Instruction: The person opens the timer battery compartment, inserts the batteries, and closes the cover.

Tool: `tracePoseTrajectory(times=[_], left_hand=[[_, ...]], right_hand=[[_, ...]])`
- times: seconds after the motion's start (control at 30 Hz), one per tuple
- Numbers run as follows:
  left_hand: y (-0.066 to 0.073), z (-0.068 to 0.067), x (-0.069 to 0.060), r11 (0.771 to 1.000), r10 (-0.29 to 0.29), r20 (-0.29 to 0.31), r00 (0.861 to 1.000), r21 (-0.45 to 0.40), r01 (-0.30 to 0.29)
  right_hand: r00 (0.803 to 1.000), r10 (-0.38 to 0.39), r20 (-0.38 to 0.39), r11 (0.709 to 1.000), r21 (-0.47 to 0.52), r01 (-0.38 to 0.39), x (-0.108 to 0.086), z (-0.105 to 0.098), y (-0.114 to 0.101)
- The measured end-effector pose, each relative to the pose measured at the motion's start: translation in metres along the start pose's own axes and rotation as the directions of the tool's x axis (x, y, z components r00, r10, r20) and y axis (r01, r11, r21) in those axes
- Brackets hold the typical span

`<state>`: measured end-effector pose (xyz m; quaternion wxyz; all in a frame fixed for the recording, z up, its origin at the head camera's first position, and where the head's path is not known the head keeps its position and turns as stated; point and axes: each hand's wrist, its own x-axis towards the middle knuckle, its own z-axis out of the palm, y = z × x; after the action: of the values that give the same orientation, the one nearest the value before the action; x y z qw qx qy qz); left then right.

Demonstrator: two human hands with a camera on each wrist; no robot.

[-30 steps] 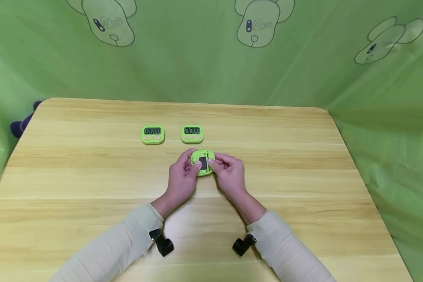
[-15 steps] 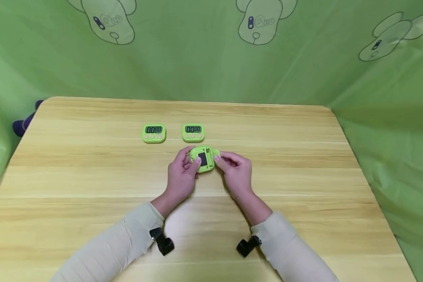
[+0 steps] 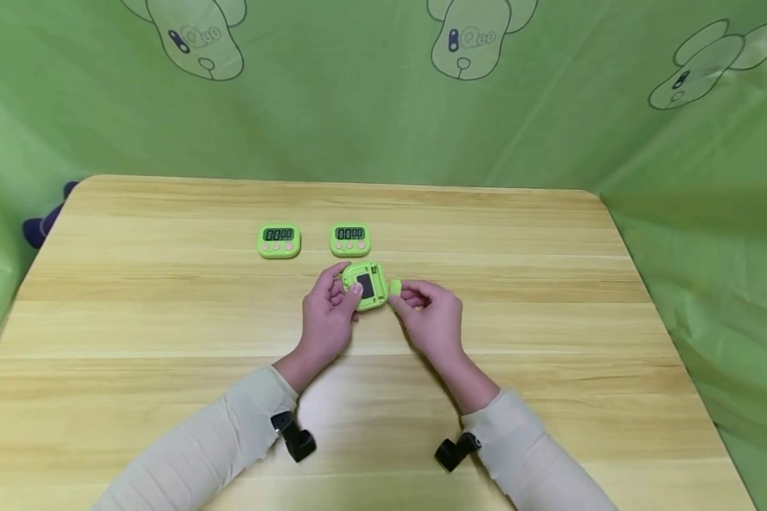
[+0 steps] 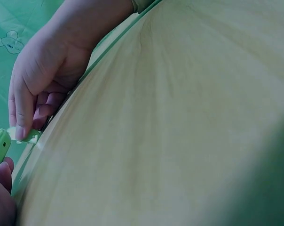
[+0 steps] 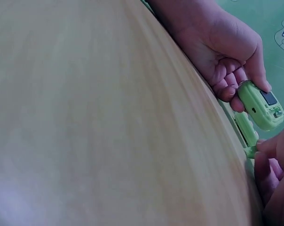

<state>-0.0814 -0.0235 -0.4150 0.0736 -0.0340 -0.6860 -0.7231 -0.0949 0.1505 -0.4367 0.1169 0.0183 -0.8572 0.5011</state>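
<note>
My left hand (image 3: 329, 312) grips a green digital timer (image 3: 375, 292), back side up, with the thumb on the dark rectangle on its back. The battery slot along its right side lies uncovered; whether a battery sits inside I cannot tell. Just right of the timer, my right hand (image 3: 431, 316) pinches a small green battery cover (image 3: 395, 287) between thumb and fingers, apart from the timer. The cover (image 4: 27, 135) also shows under the right fingertips in the left wrist view. In the right wrist view the timer (image 5: 259, 106) hangs tilted in the left hand.
Two more green timers, a left one (image 3: 278, 241) and a right one (image 3: 350, 240), lie face up beyond the hands, their displays showing zeros. The wooden table (image 3: 166, 298) has a green curtain (image 3: 332, 113) behind it. Something purple (image 3: 38, 227) pokes out past the left edge.
The right hand has pulled the battery cover off the timer's back and moved right with it. The left hand still holds the timer, shifted slightly up and left.
</note>
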Motion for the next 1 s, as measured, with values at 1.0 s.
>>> tracePoseTrajectory(times=[1.0], left_hand=[[0.002, 0.000, -0.001, 1.000, -0.008, 0.021, 1.000, 0.021, 0.007]], right_hand=[[0.996, 0.006, 0.091, 0.959, -0.282, 0.020, 0.010, -0.045, 0.023]])
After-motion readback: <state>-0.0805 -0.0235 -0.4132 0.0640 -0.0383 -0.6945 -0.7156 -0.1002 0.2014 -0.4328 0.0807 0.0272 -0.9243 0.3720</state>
